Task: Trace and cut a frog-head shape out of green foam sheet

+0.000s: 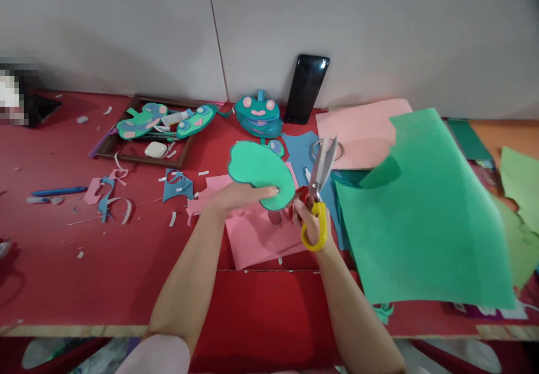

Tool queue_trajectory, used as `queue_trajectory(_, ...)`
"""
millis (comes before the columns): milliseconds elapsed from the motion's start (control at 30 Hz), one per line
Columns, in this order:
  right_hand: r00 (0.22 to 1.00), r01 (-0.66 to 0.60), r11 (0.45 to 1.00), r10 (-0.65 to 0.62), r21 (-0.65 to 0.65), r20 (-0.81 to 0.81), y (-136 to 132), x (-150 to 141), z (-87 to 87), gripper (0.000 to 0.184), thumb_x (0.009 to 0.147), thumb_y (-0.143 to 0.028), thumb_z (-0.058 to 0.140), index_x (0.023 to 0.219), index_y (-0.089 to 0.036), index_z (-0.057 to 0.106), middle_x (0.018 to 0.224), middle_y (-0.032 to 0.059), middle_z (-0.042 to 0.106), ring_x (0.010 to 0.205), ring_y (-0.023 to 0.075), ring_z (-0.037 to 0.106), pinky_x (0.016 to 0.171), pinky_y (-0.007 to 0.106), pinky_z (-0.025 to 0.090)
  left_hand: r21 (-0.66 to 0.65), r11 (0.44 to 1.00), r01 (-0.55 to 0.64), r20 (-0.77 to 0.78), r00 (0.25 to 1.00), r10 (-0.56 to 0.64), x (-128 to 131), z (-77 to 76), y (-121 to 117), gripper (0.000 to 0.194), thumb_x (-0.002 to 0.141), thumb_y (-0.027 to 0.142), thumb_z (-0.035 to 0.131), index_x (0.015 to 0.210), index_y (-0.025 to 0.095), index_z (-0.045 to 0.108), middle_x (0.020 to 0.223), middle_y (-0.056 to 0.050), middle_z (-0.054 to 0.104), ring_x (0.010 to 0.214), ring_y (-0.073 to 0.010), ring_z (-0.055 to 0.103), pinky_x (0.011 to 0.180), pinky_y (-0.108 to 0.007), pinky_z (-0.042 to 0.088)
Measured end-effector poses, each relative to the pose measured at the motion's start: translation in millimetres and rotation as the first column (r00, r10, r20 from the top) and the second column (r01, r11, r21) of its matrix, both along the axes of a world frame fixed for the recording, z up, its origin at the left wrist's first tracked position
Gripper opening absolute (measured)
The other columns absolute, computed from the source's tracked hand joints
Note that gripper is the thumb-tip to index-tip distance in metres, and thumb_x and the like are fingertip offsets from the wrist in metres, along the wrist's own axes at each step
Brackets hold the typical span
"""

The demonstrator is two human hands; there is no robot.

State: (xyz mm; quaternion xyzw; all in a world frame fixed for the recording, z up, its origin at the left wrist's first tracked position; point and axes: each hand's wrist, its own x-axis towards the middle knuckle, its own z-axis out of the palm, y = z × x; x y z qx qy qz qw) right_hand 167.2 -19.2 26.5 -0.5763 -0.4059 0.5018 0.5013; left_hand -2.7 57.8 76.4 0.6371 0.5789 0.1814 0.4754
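Observation:
My left hand grips a rounded green paper or foam cut-out with a darker edge, the thumb lying on top of it. My right hand is closed around scissors with a yellow handle loop. Their metal blades point up and away, slightly parted, to the right of the cut-out and apart from it. A red part shows by my right fingers; whether it belongs to the scissors I cannot tell. Pink sheets lie beneath both hands. A large green sheet with a curved notch cut from it lies to the right.
A black phone leans on the wall beside a layered teal face craft. At the back left, a brown frame holds decorated cut-outs and a white case. Scraps and a blue pen lie left on the red table.

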Motion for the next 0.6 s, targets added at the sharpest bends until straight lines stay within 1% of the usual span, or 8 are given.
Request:
queue_trajectory(33, 0.999, 0.007, 1.000, -0.007, 0.014, -0.034, 1, 1, 0.0, 0.033, 0.078, -0.049, 0.057, 0.068, -0.022, 0.041, 0.043, -0.0077, 0.039, 0.037, 0.0083, 0.036, 0.040, 0.025, 0.028, -0.076, 0.995, 0.067, 0.016, 0.998, -0.066, 2, 2.3, -1, 0.029, 0.065, 0.053, 0.064, 0.084, 0.032, 0.073, 0.097, 0.001, 0.072, 0.090, -0.0206, 0.068, 0.077, -0.028, 0.055)
queue_trajectory(100, 0.996, 0.022, 0.999, -0.017, 0.046, -0.092, 4, 4, -0.5, 0.030, 0.079, -0.046, 0.057, 0.071, -0.022, 0.041, 0.042, -0.0084, 0.040, 0.034, 0.0091, 0.038, 0.039, 0.025, 0.030, -0.185, 0.973, 0.142, 0.059, 0.989, -0.133, 6, 4.6, -2, 0.030, 0.066, 0.054, 0.063, 0.086, 0.034, 0.072, 0.097, 0.002, 0.072, 0.093, -0.0208, 0.068, 0.079, -0.028, 0.054)
queue_trajectory(200, 0.991, 0.057, 0.996, -0.047, 0.074, -0.124, 6, 8, -1.3, 0.024, 0.077, -0.042, 0.058, 0.078, -0.023, 0.043, 0.044, -0.0090, 0.043, 0.033, 0.0092, 0.040, 0.038, 0.025, 0.031, -0.161, 0.981, 0.113, 0.043, 0.993, -0.107, 11, 3.6, -4, 0.026, 0.065, 0.051, 0.065, 0.083, 0.033, 0.073, 0.088, 0.001, 0.074, 0.088, -0.0214, 0.069, 0.077, -0.028, 0.054)
queue_trajectory(300, 0.989, 0.062, 0.995, -0.050, 0.083, -0.141, 6, 8, -2.0, 0.022, 0.079, -0.040, 0.056, 0.076, -0.022, 0.044, 0.041, -0.0090, 0.042, 0.033, 0.0088, 0.041, 0.038, 0.024, 0.031, -0.139, 0.985, 0.101, 0.036, 0.995, -0.097, 13, 2.0, -3, 0.023, 0.065, 0.048, 0.066, 0.081, 0.033, 0.073, 0.086, 0.002, 0.074, 0.086, -0.0211, 0.069, 0.076, -0.027, 0.054)
queue_trajectory(400, 0.985, 0.041, 0.997, -0.028, 0.073, -0.170, 6, 6, -4.1, 0.023, 0.081, -0.041, 0.055, 0.075, -0.022, 0.044, 0.039, -0.0090, 0.042, 0.033, 0.0090, 0.040, 0.039, 0.025, 0.032, -0.191, 0.973, 0.129, 0.040, 0.992, -0.124, 13, 1.6, -3, 0.023, 0.065, 0.050, 0.065, 0.081, 0.034, 0.073, 0.090, 0.003, 0.074, 0.089, -0.0207, 0.069, 0.078, -0.027, 0.053)
queue_trajectory(467, 0.984, 0.027, 0.998, -0.017, 0.053, -0.176, 6, 5, -6.1, 0.023, 0.079, -0.040, 0.059, 0.079, -0.022, 0.045, 0.040, -0.0097, 0.042, 0.034, 0.0093, 0.041, 0.040, 0.025, 0.033, -0.229, 0.959, 0.168, 0.078, 0.985, -0.154, 13, 1.5, -3, 0.022, 0.067, 0.050, 0.063, 0.081, 0.035, 0.073, 0.094, 0.005, 0.073, 0.092, -0.0200, 0.068, 0.080, -0.027, 0.053)
queue_trajectory(533, 0.985, 0.015, 0.999, -0.006, 0.047, -0.174, 5, 4, -7.6, 0.023, 0.077, -0.039, 0.062, 0.082, -0.022, 0.046, 0.041, -0.0097, 0.043, 0.034, 0.0098, 0.042, 0.039, 0.025, 0.034, -0.243, 0.949, 0.201, 0.106, 0.978, -0.180, 13, 0.9, -3, 0.022, 0.069, 0.049, 0.061, 0.083, 0.036, 0.072, 0.097, 0.006, 0.072, 0.095, -0.0193, 0.067, 0.082, -0.027, 0.052)
queue_trajectory(600, 0.986, 0.006, 0.998, 0.003, 0.055, -0.164, 5, 5, -8.1, 0.022, 0.077, -0.038, 0.062, 0.079, -0.022, 0.047, 0.043, -0.0086, 0.044, 0.035, 0.0102, 0.043, 0.039, 0.026, 0.035, -0.228, 0.950, 0.212, 0.081, 0.977, -0.198, 13, -0.8, -3, 0.024, 0.069, 0.051, 0.060, 0.081, 0.033, 0.072, 0.096, 0.004, 0.073, 0.095, -0.0198, 0.066, 0.083, -0.027, 0.051)
